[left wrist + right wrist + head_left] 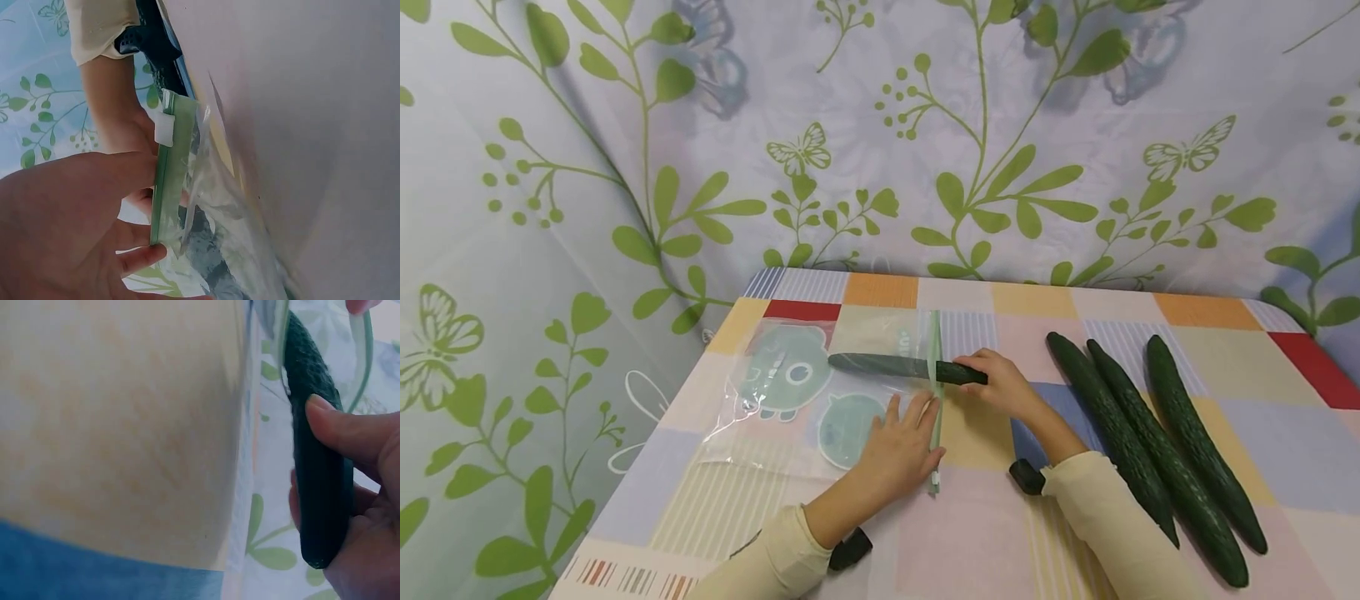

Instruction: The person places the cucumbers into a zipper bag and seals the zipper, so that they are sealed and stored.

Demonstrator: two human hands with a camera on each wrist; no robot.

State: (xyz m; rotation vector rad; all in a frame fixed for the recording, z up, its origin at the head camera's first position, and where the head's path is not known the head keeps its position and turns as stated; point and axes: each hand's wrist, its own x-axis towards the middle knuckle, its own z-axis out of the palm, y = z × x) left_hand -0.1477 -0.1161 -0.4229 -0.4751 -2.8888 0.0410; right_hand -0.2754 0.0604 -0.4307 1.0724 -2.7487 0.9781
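A clear zip bag (737,442) with pale green cartoon prints lies flat on the left of the table, its green zip strip (164,187) facing right. One dark green cucumber (880,365) is mostly inside it, its near end sticking out of the mouth. That end is gripped by my right hand (1000,383), with the thumb along the cucumber (322,487) in the right wrist view. At the bag's mouth, my left hand (898,450) holds the strip's edge, thumb and fingers spread along it; some fingertips are hidden behind the strip in the left wrist view.
Three more cucumbers (1202,450) lie side by side at the right, beyond my right forearm. A patchwork cloth (955,533) covers the table. Behind it hangs a leaf-patterned curtain (850,125). Dark wrist devices (1027,477) sit at both cuffs.
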